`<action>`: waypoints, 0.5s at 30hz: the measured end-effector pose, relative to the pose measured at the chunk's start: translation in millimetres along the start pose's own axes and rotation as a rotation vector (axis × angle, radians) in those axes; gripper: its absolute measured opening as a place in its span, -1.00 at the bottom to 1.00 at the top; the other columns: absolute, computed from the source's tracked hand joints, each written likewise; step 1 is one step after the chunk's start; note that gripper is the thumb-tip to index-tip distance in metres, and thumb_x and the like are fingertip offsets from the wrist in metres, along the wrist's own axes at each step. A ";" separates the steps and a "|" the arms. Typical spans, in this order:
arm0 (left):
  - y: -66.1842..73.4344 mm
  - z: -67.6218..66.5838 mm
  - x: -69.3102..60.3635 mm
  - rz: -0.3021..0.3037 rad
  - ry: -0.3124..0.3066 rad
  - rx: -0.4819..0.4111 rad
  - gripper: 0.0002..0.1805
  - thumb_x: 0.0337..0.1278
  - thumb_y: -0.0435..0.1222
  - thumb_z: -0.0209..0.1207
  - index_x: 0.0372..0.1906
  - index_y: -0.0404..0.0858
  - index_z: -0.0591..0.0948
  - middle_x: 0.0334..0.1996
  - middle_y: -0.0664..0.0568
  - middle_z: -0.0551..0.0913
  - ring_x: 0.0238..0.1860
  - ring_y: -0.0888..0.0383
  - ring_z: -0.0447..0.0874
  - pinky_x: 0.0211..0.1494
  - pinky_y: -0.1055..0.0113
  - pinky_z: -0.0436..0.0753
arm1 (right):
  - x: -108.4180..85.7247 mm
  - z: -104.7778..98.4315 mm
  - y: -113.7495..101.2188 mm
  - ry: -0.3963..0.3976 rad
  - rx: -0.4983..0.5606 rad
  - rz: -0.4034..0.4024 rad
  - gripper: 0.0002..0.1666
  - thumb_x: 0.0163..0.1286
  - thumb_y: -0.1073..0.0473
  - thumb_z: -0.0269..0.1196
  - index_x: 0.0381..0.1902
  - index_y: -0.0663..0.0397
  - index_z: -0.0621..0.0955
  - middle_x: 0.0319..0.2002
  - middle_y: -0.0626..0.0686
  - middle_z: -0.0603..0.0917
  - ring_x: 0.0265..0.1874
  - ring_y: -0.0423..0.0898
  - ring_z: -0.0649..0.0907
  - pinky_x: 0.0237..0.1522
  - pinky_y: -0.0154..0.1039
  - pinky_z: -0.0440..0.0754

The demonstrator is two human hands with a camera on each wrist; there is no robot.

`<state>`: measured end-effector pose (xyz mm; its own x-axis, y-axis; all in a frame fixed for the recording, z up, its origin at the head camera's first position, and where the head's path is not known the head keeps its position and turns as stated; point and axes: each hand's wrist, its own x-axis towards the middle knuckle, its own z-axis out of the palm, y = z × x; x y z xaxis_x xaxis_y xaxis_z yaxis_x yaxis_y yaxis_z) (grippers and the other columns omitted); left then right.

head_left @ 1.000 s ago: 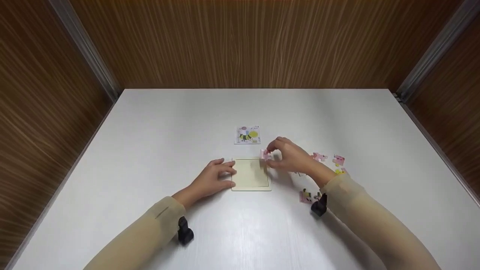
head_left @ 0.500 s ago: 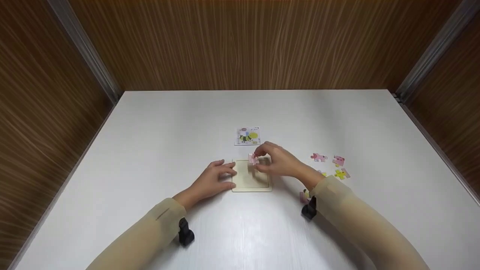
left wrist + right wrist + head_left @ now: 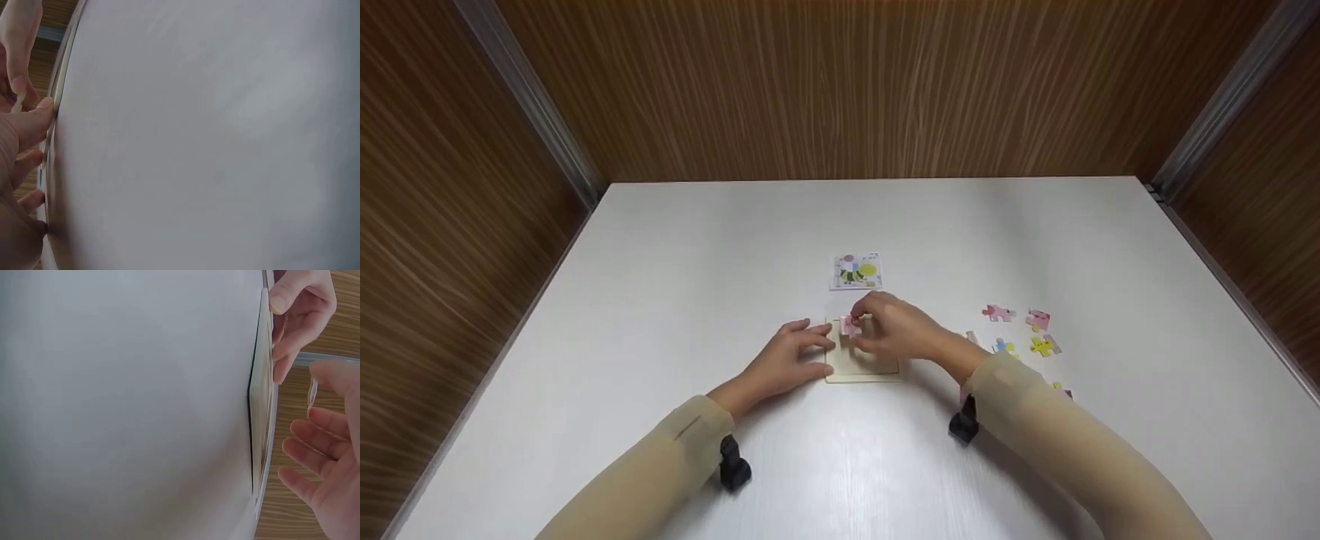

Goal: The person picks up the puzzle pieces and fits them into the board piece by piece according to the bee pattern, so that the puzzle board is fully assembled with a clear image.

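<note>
- Against the frame one second earlier, the right hand (image 3: 898, 330) and the pink puzzle piece (image 3: 847, 325) stand farther left, now above the upper-left part of the tray (image 3: 861, 379), at centre frame.
- Right hand: pinches the piece between thumb and finger.
- Left hand (image 3: 781, 358): fingers relaxed, tips touching the tray's left edge.
- Bee card (image 3: 856, 271): flat on the table, beyond the tray, centre frame.
- Loose pieces (image 3: 998, 313): scattered right of centre, some partly hidden by the right sleeve (image 3: 1057, 427).
</note>
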<state>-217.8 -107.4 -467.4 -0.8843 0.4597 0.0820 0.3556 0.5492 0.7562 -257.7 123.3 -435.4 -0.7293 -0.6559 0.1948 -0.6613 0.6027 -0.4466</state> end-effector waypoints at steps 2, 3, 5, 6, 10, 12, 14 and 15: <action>0.4 0.5 0.1 0.007 0.001 0.008 -0.63 -0.04 -0.16 0.34 -0.07 -0.20 0.66 0.23 0.01 0.43 0.35 -0.13 0.09 0.34 -0.06 0.06 | 1.4 1.7 -1.6 -0.010 -0.045 0.008 -0.58 0.11 0.03 0.34 -0.13 0.13 0.57 -0.18 0.00 0.58 -0.19 -0.10 0.55 -0.12 -0.19 0.53; 0.3 0.7 0.0 0.009 0.003 0.013 -0.63 -0.04 -0.16 0.34 -0.07 -0.19 0.66 0.23 0.01 0.43 0.35 -0.13 0.10 0.34 -0.06 0.06 | 2.1 2.6 -2.5 -0.013 -0.065 0.007 -0.58 0.10 0.03 0.35 -0.14 0.13 0.57 -0.21 -0.01 0.57 -0.22 -0.11 0.55 -0.16 -0.21 0.54; 0.1 1.0 -0.1 0.013 0.006 0.017 -0.63 -0.04 -0.16 0.34 -0.07 -0.20 0.66 0.22 0.02 0.44 0.35 -0.13 0.10 0.34 -0.05 0.06 | 4.1 3.7 -4.8 -0.030 -0.102 0.009 -0.59 0.09 0.03 0.35 -0.16 0.14 0.58 -0.26 -0.02 0.55 -0.28 -0.13 0.53 -0.23 -0.23 0.54; 0.1 1.0 -0.1 0.012 0.006 0.017 -0.63 -0.04 -0.17 0.34 -0.07 -0.20 0.66 0.22 0.02 0.44 0.35 -0.13 0.10 0.35 -0.04 0.06 | 5.2 4.2 -6.1 -0.038 -0.113 0.011 -0.59 0.09 0.03 0.35 -0.17 0.15 0.58 -0.28 -0.03 0.53 -0.30 -0.13 0.52 -0.26 -0.24 0.54; 0.0 0.8 0.0 0.016 0.005 0.008 -0.63 -0.04 -0.19 0.34 -0.07 -0.21 0.66 0.22 0.03 0.43 0.35 -0.14 0.09 0.35 -0.04 0.06 | 8.7 7.3 -9.9 -0.060 -0.154 0.028 -0.61 0.09 0.03 0.33 -0.19 0.16 0.58 -0.34 -0.04 0.48 -0.36 -0.14 0.48 -0.33 -0.24 0.52; -0.2 0.6 0.0 0.020 0.004 0.011 -0.63 -0.04 -0.18 0.34 -0.06 -0.21 0.66 0.22 0.02 0.43 0.35 -0.15 0.09 0.35 -0.05 0.06 | 10.2 8.9 -10.8 -0.064 -0.173 0.034 -0.63 0.11 0.04 0.32 -0.20 0.17 0.58 -0.35 -0.03 0.47 -0.37 -0.13 0.47 -0.35 -0.24 0.51; -0.5 0.5 0.1 0.027 0.005 0.018 -0.63 -0.03 -0.18 0.34 -0.06 -0.20 0.66 0.23 0.02 0.43 0.35 -0.16 0.09 0.34 -0.06 0.07 | 11.3 10.3 -11.4 -0.067 -0.190 0.039 -0.64 0.12 0.04 0.30 -0.21 0.17 0.58 -0.35 -0.02 0.47 -0.38 -0.13 0.46 -0.37 -0.24 0.51; -0.7 0.5 0.1 0.032 0.005 0.022 -0.63 -0.03 -0.18 0.33 -0.06 -0.20 0.66 0.23 0.01 0.43 0.34 -0.17 0.09 0.34 -0.06 0.07 | 11.8 11.0 -11.5 -0.069 -0.195 0.041 -0.65 0.12 0.05 0.30 -0.22 0.18 0.58 -0.36 -0.02 0.47 -0.39 -0.13 0.46 -0.37 -0.24 0.51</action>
<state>-218.0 -107.4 -468.2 -0.8740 0.4735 0.1090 0.3900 0.5499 0.7386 -256.8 103.5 -437.6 -0.7472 -0.6544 0.1161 -0.6573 0.7018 -0.2746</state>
